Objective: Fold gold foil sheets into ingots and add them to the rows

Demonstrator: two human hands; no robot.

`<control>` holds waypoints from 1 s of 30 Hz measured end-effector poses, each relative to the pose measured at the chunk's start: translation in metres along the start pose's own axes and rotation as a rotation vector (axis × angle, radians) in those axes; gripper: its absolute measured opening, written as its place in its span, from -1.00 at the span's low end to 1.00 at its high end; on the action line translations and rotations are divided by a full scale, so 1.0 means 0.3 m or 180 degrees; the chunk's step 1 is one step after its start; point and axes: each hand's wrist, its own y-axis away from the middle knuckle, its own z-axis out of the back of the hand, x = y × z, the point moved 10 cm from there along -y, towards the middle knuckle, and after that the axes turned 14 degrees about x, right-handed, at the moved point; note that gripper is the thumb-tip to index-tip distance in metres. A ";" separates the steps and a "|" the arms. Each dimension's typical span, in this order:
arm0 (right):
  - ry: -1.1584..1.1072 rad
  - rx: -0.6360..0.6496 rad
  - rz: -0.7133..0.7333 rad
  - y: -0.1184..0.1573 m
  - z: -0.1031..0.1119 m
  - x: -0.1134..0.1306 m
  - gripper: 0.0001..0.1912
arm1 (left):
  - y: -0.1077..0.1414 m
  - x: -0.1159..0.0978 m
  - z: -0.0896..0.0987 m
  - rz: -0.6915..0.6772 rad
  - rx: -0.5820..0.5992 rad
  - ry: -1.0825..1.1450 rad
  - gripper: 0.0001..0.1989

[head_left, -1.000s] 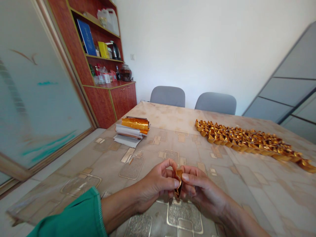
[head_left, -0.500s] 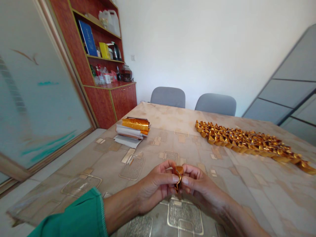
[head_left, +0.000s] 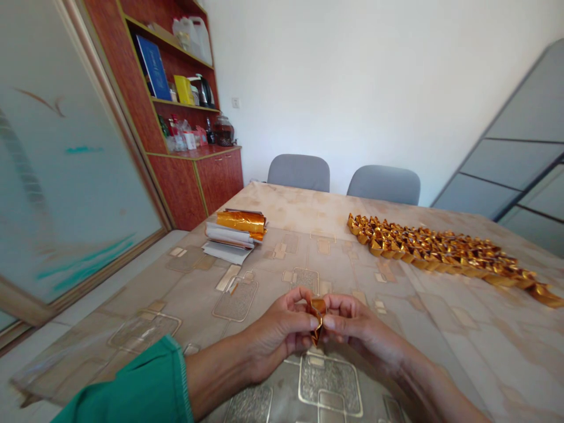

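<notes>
Folded gold foil piece (head_left: 318,320): one, pinched between your hands at near centre of the table, held clear of the tabletop as far as this view shows. Long axis runs roughly vertical, leaning slightly off plumb, with the narrow tip pointing down toward the table and the wider, folded end up. Your left hand (head_left: 277,332) is closed on it from the left, thumb (head_left: 312,322) pressed on the foil. Your right hand (head_left: 359,323) is closed on it from the right, thumb and fingers curled in; the two hands nearly touch around the piece. Green sleeve (head_left: 132,382) on your left forearm; right forearm bare. Patterned table cover (head_left: 462,352) lies under everything. Far right: one long band of folded gold foil ingots (head_left: 440,255), running diagonally, dozens, packed too tightly to count exactly. Far left of centre: one stack of paper sheets (head_left: 227,249) with gold foil sheets (head_left: 241,221) on top, sheet count unclear. Beyond the far table edge: two grey chairs (head_left: 298,173) (head_left: 383,185), side by side. Left of those: one wooden cabinet (head_left: 220,179) with shelves of assorted items. No other hands in view.
</notes>
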 end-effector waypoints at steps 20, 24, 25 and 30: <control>0.0032 -0.0011 -0.0013 -0.003 0.006 -0.020 -0.70 | -0.008 -0.001 0.022 0.0046 -0.0121 -0.0170 -0.60; -0.0106 -0.0185 0.0060 -0.005 0.033 -0.026 -0.74 | -0.015 -0.004 0.018 0.0045 -0.0029 -0.0101 -0.67; -0.0162 -0.0259 0.0112 -0.005 0.042 -0.023 -0.74 | -0.017 -0.008 0.014 0.0027 0.0019 0.0002 -0.69; -0.0393 -0.0561 0.0300 0.001 0.077 -0.009 -0.66 | -0.009 -0.023 -0.003 -0.0079 0.0122 0.0605 -0.66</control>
